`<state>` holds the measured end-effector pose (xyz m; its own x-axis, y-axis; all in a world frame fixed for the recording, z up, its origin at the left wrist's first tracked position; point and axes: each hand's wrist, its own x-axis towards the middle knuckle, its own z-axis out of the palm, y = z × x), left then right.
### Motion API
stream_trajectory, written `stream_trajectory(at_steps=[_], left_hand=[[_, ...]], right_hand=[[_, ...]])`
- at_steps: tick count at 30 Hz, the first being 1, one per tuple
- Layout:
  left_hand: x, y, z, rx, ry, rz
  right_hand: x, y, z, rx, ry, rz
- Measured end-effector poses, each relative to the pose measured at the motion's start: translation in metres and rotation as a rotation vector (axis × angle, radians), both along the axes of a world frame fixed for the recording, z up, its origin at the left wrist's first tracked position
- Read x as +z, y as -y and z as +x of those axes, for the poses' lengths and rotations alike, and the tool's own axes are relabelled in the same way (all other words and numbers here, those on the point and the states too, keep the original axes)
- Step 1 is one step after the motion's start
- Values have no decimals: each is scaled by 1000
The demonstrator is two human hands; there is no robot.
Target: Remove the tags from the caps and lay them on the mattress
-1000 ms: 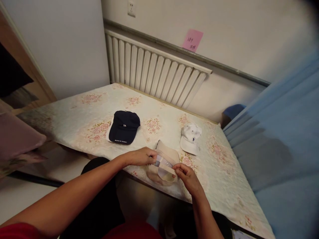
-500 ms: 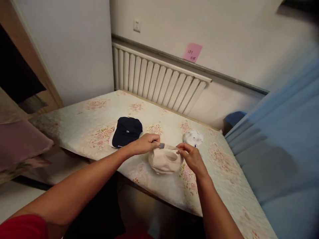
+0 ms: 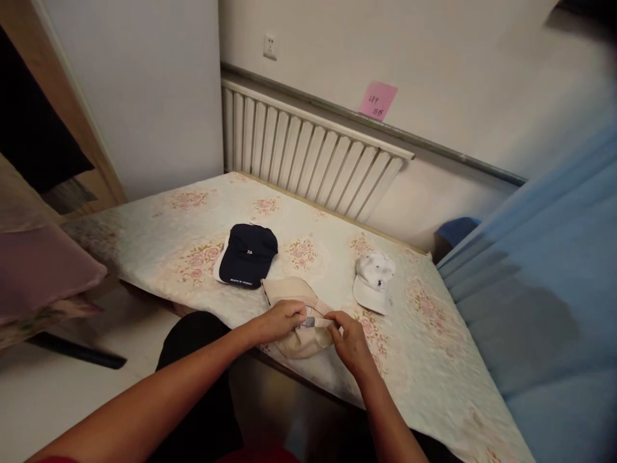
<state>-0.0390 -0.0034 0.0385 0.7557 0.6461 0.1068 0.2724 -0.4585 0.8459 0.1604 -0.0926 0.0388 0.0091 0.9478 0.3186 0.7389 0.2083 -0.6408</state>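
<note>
Pinching the strap (image 3: pixel 320 321) of the beige cap (image 3: pixel 290 294) at the near edge of the desk (image 3: pixel 424 366), left hand (image 3: pixel 282 320) and right hand (image 3: pixel 350 339) hold its ends; it runs crosswise between them.

One camera, on my head, looks forward and down over the worktop (image 3: pixel 159 225) toward the radiator (image 3: pixel 308 151); the worktop's near edge lies close below me.

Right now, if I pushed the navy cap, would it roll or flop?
The navy cap probably slides, not rolls: it sits flat on the flowered table. Its domed crown looks soft and may dent. Thin fabric, so likely light.
</note>
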Motion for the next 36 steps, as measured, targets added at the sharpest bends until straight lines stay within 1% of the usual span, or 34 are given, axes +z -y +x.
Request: stream_trajectory(at_steps=[3,5,8,11,18,27,36], left_hand=[[6,0,-1,-30,2,20],[9,0,-1,-47,4,34],[8,0,-1,-59,19,46],[6,1,-1,-59,32,41],[12,1,-3,-77,16,2],[18,1,-5,-117,-17,14],[15,2,-4,-126,-10,9]], right_hand=[[4,6,-15,33,-10,34],[6,7,-24,62,11,95],[2,6,-34,72,67,187],[-3,3,-37,70,84,225],[-4,1,-34,73,49,200],[-2,2,-37,76,19,149],[0,6,-37,69,9,105]])
